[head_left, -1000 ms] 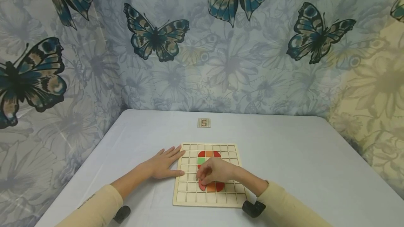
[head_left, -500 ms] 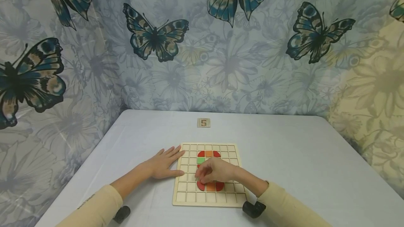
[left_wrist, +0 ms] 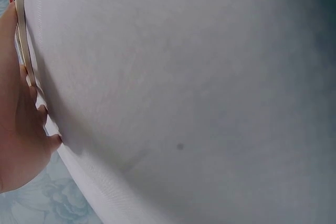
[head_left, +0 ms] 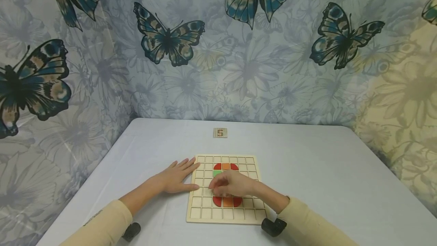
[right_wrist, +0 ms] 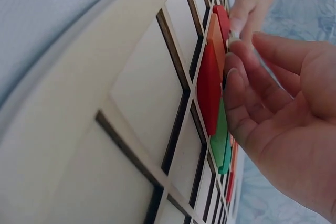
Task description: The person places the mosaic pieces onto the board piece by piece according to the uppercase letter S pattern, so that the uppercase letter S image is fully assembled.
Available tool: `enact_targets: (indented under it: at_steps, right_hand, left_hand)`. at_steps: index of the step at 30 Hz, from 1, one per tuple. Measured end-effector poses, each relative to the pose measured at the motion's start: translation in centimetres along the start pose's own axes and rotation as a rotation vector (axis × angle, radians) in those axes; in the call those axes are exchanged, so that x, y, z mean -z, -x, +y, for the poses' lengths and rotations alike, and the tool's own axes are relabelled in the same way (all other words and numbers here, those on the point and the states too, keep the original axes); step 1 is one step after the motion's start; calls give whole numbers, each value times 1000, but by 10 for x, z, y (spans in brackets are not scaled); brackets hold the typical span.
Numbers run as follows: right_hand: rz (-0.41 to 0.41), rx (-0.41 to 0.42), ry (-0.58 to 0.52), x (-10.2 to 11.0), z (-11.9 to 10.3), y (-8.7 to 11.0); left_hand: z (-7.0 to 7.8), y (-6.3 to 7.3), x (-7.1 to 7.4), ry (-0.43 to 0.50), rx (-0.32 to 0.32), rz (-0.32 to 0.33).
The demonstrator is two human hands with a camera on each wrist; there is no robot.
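A pale wooden grid board (head_left: pixel 205 215) lies flat on the white table. My left hand (head_left: pixel 175 179) rests at its left edge, fingers spread, thumb and fingertips on the border. Over the board's middle hovers my right hand (head_left: pixel 235 184), fingers loosely bent with no piece visible in them. Just below its fingertips, the near row holds a red rounded tile (head_left: pixel 217 202), an orange square tile (head_left: pixel 227 202) and another red tile (head_left: pixel 238 202). Farther up sit two red corners, an orange tile (head_left: pixel 226 166) and a green tile (head_left: pixel 217 172). My right hand hides the middle tiles; the right wrist view shows a green tile (right_wrist: pixel 219 135) there.
A small card (head_left: pixel 220 133) with a brown S-like figure on a grid lies beyond the board. Black wrist devices (head_left: pixel 274 227) hang under both sleeves. A butterfly-patterned curtain (head_left: pixel 246 86) stands behind the table.
My right hand has let go of the near-left red tile and risen slightly up and left; that tile now sits square in its row. The left hand has stayed put.
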State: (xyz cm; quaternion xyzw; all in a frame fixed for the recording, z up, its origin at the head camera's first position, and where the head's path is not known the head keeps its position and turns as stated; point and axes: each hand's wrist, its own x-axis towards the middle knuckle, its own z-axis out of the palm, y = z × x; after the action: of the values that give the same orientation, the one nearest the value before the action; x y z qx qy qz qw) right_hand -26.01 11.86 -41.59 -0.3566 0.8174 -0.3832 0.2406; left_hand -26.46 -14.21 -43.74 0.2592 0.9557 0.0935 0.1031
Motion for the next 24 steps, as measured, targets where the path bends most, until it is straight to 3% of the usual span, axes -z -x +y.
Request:
enact_targets:
  at_steps: [11, 24]
  right_hand:
    - [-34, 75, 59, -3, -6, -7]
    - [-26, 19, 34, -4, -4, -6]
  left_hand:
    - [0, 0, 1, 2, -4, 1]
    - [-2, -2, 0, 3, 2, -2]
